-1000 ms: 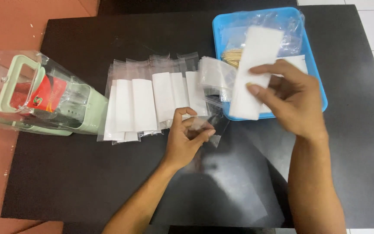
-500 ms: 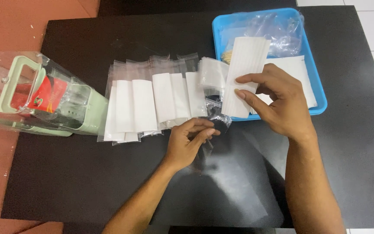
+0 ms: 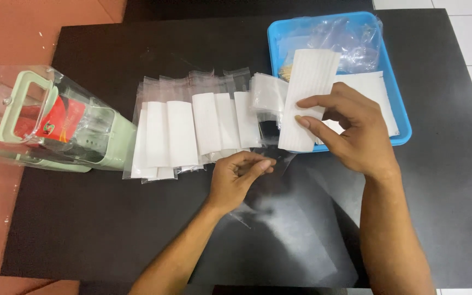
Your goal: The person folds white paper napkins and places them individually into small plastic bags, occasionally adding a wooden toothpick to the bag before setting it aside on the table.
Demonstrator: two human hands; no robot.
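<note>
Two hands: both bare, reaching up from the bottom of the frame over a black matte worktop (image 3: pixel 83 229).
Right hand (image 3: pixel 356 136): fingers pinching a long white ribbed pad (image 3: pixel 307 98) near its middle, holding it upright and tilted at centre right, its lower end free above the bag mouth.
Left hand (image 3: pixel 239 180): thumb and fingers pressed together on the edge of a small clear plastic bag (image 3: pixel 271 164) at centre frame, apparently keeping its mouth steady just below the pad.
Finished row: clear zip bags each holding a white pad (image 3: pixel 192 131), overlapped like shingles left of centre, so they stay out of the way.
Supply: blue rectangular plastic tray (image 3: pixel 405 131), upper right, holding loose clear bags and white sheets, close to the right hand.
Far left: pale green handled appliance in a clear plastic wrapper (image 3: pixel 50 125), lying on its side.
</note>
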